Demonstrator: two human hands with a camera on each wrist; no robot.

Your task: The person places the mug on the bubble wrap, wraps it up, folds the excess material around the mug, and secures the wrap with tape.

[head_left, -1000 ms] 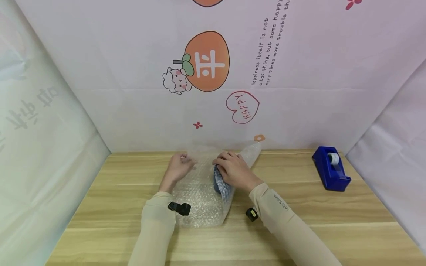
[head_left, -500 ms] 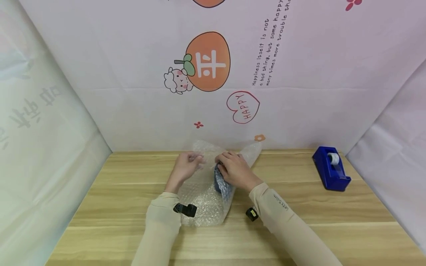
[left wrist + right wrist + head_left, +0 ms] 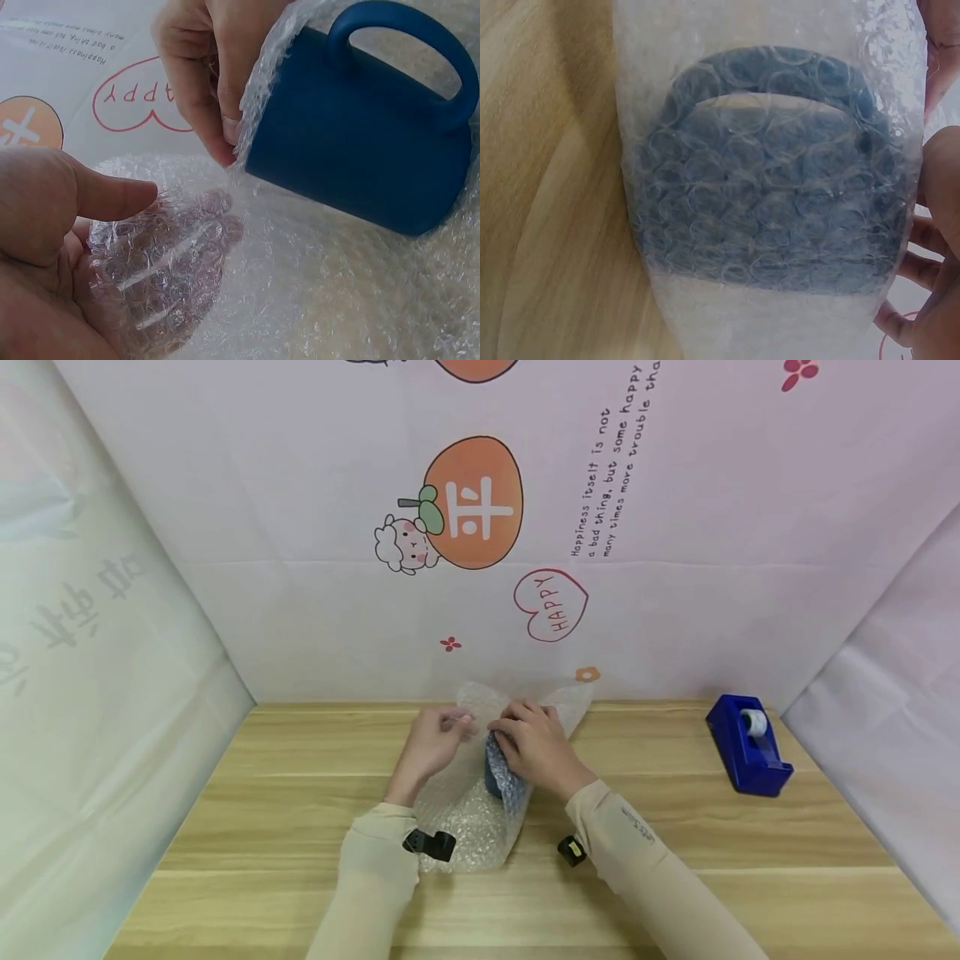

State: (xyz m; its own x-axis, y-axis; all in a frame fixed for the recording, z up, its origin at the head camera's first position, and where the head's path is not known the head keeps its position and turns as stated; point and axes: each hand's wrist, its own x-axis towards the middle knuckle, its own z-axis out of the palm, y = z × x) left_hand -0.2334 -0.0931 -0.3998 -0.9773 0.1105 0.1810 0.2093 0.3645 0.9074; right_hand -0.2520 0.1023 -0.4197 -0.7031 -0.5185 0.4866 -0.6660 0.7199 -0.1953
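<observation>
A dark blue mug (image 3: 352, 135) lies on its side on a sheet of bubble wrap (image 3: 465, 835), its handle toward the near side. One layer of the wrap is folded over the mug, and the right wrist view shows the mug (image 3: 772, 180) through the bubbles. My right hand (image 3: 538, 745) grips the folded wrap at the mug's far end, fingertips by its rim. To the left, my left hand (image 3: 437, 742) holds the sheet's raised left part. Its fingers lie behind the clear film, with the thumb in front. Part of the mug is covered by wrap.
A blue tape dispenser (image 3: 750, 747) with a white roll stands at the right back of the wooden table (image 3: 300, 827). A printed white cloth (image 3: 315, 568) hangs behind the table, and cloth walls rise on both sides.
My left hand has moved to the right, toward the mug, bringing the sheet's left side up and inward. The right hand stays at the mug's end.
</observation>
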